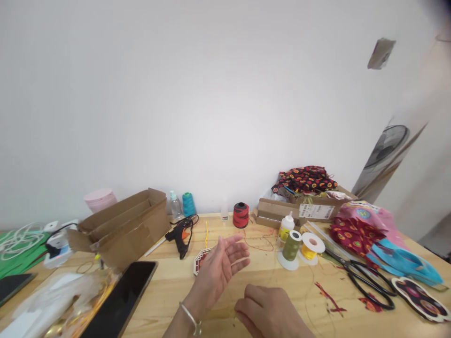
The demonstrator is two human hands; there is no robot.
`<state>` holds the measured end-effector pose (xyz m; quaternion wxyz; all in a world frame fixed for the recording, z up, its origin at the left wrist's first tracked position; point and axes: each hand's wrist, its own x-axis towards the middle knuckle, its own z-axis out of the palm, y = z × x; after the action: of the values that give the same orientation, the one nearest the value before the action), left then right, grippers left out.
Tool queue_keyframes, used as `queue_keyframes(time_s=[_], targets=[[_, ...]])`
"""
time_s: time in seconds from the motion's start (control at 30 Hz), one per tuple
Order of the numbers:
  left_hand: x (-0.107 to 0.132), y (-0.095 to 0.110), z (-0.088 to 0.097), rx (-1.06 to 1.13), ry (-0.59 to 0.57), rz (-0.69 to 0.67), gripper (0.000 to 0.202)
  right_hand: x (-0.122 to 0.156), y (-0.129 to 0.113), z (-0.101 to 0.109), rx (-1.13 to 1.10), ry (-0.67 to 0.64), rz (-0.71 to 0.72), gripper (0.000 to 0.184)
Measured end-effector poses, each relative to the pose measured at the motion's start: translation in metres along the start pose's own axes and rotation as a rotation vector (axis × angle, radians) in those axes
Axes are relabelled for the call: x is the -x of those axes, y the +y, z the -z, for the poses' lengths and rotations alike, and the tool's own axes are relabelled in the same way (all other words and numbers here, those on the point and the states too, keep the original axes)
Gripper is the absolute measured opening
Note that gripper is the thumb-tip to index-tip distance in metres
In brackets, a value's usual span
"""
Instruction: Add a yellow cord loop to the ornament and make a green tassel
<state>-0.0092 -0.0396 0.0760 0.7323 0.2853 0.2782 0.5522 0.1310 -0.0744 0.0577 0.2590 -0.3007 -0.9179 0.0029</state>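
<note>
My left hand [221,265] is raised over the table with its palm turned to the right. Its fingers are stretched and lightly bent, and nothing lies in them. Partly behind its wrist side is an octagonal piece [199,263] with a white rim and a dark red patterned face. Low over the wood, my right hand [268,307] is curled closed with its back towards me. The inside of that hand is hidden. An olive thread spool [292,246] and a yellow thread spool [310,249] stand beyond it, near a glue bottle [286,227].
Black scissors [366,277] and red fabric scraps [329,298] lie to the right. A hot glue gun [181,237], an open cardboard box [130,225] and a phone [123,300] are on the left. A red thread spool [241,216] stands near the wall.
</note>
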Motion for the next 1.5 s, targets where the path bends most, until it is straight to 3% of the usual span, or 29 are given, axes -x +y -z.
queue_keyframes(time_s=[0.13, 0.23, 0.43, 0.6, 0.73, 0.83, 0.9, 1.07, 1.27, 1.5], targets=[[0.007, -0.010, 0.000, -0.152, -0.094, 0.131, 0.037, -0.013, 0.004, 0.022, -0.041, 0.050, -0.052, 0.024], [0.012, -0.016, 0.002, -0.236, -0.185, 0.263, 0.046, -0.024, 0.013, 0.033, -0.113, 0.003, -0.131, 0.021], [0.011, -0.020, 0.012, -0.173, -0.355, 0.536, 0.067, -0.038, 0.026, 0.038, -0.298, -0.060, -0.242, 0.010], [0.013, -0.020, 0.012, -0.161, -0.491, 0.547, 0.085, -0.047, 0.030, 0.035, -0.500, -0.054, -0.288, 0.011], [0.018, -0.020, 0.007, -0.152, -0.537, 0.494, 0.087, -0.046, 0.033, 0.017, -0.673, -0.015, -0.347, 0.017], [0.019, -0.012, 0.003, 0.024, -0.523, 0.393, 0.083, -0.037, 0.030, -0.002, -0.765, 0.004, -0.381, 0.022], [0.015, -0.004, 0.002, 0.183, -0.453, 0.326, 0.075, -0.028, 0.025, -0.014, -0.732, 0.019, -0.360, 0.023], [0.001, 0.009, 0.008, 0.369, -0.142, 0.163, 0.042, -0.009, 0.014, -0.023, -0.313, -0.014, -0.230, 0.021], [-0.006, -0.004, 0.011, 0.142, 0.022, 0.044, 0.031, -0.007, 0.008, -0.011, -0.028, -0.045, -0.096, 0.020], [0.001, -0.019, 0.011, -0.151, -0.066, 0.218, 0.052, -0.034, 0.017, 0.020, 0.014, -0.072, -0.068, 0.016]])
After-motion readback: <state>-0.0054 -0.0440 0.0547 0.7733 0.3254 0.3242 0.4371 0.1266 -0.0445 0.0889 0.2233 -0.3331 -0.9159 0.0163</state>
